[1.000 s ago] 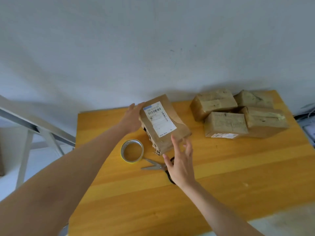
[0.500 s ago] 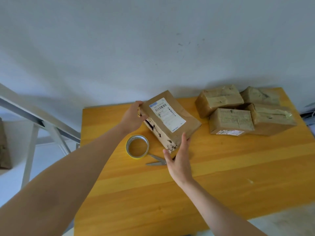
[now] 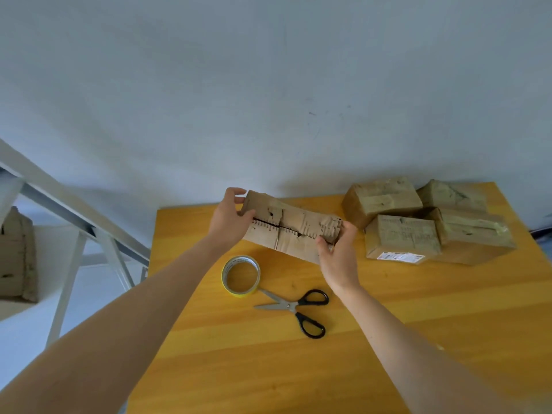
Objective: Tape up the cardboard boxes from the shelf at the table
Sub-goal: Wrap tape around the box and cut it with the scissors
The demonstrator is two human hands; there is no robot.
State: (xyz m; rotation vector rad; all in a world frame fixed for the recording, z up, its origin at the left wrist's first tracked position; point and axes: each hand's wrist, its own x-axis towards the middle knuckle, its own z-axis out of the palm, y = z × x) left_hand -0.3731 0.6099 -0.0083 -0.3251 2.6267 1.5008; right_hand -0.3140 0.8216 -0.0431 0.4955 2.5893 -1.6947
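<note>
Two hands hold a cardboard box point(image 3: 291, 231) just beyond the roll of tape point(image 3: 240, 275), its split seam facing the camera. The left hand point(image 3: 228, 218) grips the box's left end with its fingers curled over the top. The right hand point(image 3: 337, 252) clamps the right end. Scissors point(image 3: 294, 306) lie just right of the tape, and four taped boxes point(image 3: 401, 234) sit farther right.

Pale wall point(image 3: 268, 85); wooden table point(image 3: 298, 369); white frame point(image 3: 74, 204) (left side).
</note>
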